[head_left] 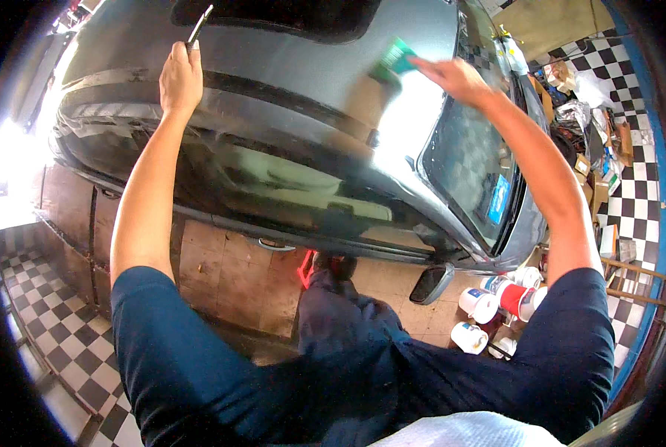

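Note:
A dark grey car roof [273, 63] stretches out in front of me, glossy and lit by a bright patch near the windshield. My left hand [181, 80] is closed around a slim tool [199, 26] with a pale tip and dark lower part, pointing up and away; its exact kind I cannot make out. Over the front part of the roof, my right hand [456, 79] grips a flat green squeegee-like card [397, 58] by its right side. The card is slightly blurred and appears to be at the roof surface; firm contact cannot be told.
A dark sunroof [318, 18] lies ahead. The windshield [470, 167] slopes down at the right, and a side mirror [431, 284] juts toward me. Several white buckets [478, 304] stand at the lower right. Boxes and plastic wrap [575, 115] clutter the checkered floor [640, 195].

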`<state>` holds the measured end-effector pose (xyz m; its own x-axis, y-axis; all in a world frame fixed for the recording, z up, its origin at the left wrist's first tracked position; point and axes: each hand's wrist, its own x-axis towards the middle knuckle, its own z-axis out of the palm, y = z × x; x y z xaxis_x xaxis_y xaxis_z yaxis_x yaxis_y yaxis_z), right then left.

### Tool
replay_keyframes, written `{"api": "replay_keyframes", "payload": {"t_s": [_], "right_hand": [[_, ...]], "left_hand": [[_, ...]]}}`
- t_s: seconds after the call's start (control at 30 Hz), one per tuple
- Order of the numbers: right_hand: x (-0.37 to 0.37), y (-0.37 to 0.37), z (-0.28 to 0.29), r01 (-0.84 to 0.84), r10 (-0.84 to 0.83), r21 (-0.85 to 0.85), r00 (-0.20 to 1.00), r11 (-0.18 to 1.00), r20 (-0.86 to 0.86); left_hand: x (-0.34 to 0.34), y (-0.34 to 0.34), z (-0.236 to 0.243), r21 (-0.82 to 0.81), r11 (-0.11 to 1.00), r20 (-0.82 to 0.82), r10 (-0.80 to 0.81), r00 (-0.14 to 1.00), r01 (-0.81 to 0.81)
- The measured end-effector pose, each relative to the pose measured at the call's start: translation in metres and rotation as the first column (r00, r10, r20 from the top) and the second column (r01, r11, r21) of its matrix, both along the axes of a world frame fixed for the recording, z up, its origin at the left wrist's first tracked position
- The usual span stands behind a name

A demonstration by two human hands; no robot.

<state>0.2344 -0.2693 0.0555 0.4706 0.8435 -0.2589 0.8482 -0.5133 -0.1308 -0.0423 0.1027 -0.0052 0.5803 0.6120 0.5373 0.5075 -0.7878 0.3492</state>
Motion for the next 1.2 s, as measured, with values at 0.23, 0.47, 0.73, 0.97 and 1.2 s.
{"api": "replay_keyframes", "payload": {"t_s": [0.23,0.47,0.73,0.97,1.2], "right_hand": [[-0.012,-0.165,0.031,0.051,0.012,-0.435,0.99,0.899,0.141],[-0.079,0.059,0.033,-0.31,0.285,0.171,0.945,0.935,0.16],[-0.071,-0.153,-0.03,-0.032,0.031,-0.009,0.999,0.999,-0.035],[-0.014,-0.162,0.029,0.081,-0.07,-0.111,0.992,0.99,0.103],[0.051,-0.043,-0.007,0.008,-0.024,0.143,0.993,0.99,0.115]], "left_hand": [[0.01,-0.005,0.002,-0.007,0.999,0.028,-0.047,0.998,0.047],[0.002,-0.005,0.006,-0.009,1.0,-0.049,0.011,0.999,-0.012],[0.007,-0.001,-0.001,0.046,0.998,0.001,-0.03,1.0,0.03],[0.008,-0.003,0.0,0.031,0.999,-0.04,-0.015,0.999,0.017],[0.008,-0.002,0.0,0.065,0.998,-0.037,-0.006,0.999,0.008]]}}
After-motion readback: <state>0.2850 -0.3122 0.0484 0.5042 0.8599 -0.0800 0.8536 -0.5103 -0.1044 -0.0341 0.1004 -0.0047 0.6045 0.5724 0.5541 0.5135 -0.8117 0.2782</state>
